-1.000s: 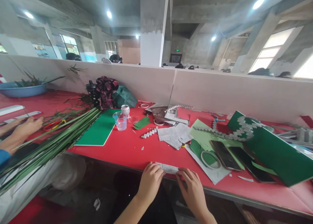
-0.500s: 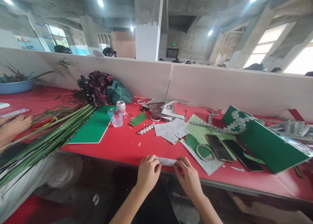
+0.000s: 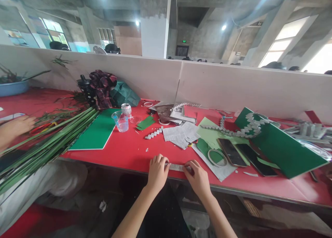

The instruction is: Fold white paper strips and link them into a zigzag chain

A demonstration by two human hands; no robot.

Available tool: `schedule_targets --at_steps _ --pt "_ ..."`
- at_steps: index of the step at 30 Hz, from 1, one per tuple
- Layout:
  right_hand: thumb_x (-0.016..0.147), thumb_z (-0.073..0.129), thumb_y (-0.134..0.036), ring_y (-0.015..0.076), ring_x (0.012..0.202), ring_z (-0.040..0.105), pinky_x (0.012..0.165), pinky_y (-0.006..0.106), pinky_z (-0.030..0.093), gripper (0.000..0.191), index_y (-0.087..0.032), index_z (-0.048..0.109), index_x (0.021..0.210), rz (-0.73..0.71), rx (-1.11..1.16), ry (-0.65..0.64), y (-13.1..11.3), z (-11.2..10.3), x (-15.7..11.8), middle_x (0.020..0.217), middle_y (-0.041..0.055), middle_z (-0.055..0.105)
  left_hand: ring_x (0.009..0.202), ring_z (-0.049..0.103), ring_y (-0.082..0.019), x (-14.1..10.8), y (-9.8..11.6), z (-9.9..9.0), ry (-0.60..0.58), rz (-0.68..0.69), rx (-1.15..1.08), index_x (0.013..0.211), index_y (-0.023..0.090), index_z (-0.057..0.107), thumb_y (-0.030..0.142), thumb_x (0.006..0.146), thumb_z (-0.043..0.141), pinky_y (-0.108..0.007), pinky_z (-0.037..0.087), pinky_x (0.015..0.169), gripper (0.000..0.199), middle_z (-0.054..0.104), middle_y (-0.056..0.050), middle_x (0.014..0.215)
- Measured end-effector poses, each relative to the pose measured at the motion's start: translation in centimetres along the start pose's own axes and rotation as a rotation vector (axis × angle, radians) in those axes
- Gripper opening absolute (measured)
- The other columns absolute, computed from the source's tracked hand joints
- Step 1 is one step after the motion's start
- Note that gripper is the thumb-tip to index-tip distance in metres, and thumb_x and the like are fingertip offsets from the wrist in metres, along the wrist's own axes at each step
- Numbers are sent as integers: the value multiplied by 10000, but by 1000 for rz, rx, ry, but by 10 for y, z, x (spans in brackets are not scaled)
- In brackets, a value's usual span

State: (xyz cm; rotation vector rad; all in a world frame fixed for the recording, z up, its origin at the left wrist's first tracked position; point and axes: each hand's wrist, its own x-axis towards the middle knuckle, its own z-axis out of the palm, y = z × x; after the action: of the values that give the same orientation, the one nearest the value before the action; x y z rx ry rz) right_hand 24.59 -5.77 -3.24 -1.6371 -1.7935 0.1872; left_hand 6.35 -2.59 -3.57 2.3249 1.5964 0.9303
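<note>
Near the front edge of the red table, a narrow strip of printed paper (image 3: 176, 167) stretches between my two hands. My left hand (image 3: 157, 171) pinches its left end between thumb and fingers. The right end is pinched by my right hand (image 3: 198, 175). Beyond the hands lie a short folded paper chain (image 3: 154, 134) and loose printed sheets (image 3: 178, 134). Tiny paper scraps (image 3: 146, 149) are on the table just past my left hand.
A plastic cup (image 3: 122, 122) and a can (image 3: 126, 110) stand at the left, near a green board (image 3: 95, 134) and long green leaves (image 3: 52, 144). Another person's hand (image 3: 19, 127) is at far left. Phones (image 3: 231, 152) and a tape roll (image 3: 217, 157) lie right.
The paper strip between my hands looks narrower than before. Both hands remain at its ends. The view has tilted down slightly.
</note>
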Motion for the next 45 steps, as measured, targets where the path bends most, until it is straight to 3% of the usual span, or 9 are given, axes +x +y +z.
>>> schedule_targets --at_steps 11,17,25,45 --pt "864 500 -309 132 590 558 551 226 379 163 -202 590 780 25 -22 -25 0 -3 4 779 19 622 859 503 -207 0 3 2 -16 -15 71 849 199 552 243 910 433 -335 399 757 141 522 -54 913" --pt "866 507 -275 184 773 574 636 245 393 136 -216 588 773 -53 -125 -65 3 -5 10 771 23 621 859 497 -202 1 4 0 -18 -8 82 871 198 560 274 921 421 -334 394 764 166 519 -49 914" --pt "900 483 -293 183 805 540 710 265 395 137 -215 556 815 -76 -75 -85 8 -4 7 827 22 597 856 496 -191 2 2 0 -21 -13 95 867 198 563 247 909 443 -325 398 773 137 518 -40 906" --pt "904 471 -295 176 800 548 629 237 382 134 -216 510 803 -36 -148 -34 11 4 5 842 25 566 848 501 -192 6 -2 4 -23 -18 92 835 186 558 269 900 478 -327 407 766 133 518 -36 887"
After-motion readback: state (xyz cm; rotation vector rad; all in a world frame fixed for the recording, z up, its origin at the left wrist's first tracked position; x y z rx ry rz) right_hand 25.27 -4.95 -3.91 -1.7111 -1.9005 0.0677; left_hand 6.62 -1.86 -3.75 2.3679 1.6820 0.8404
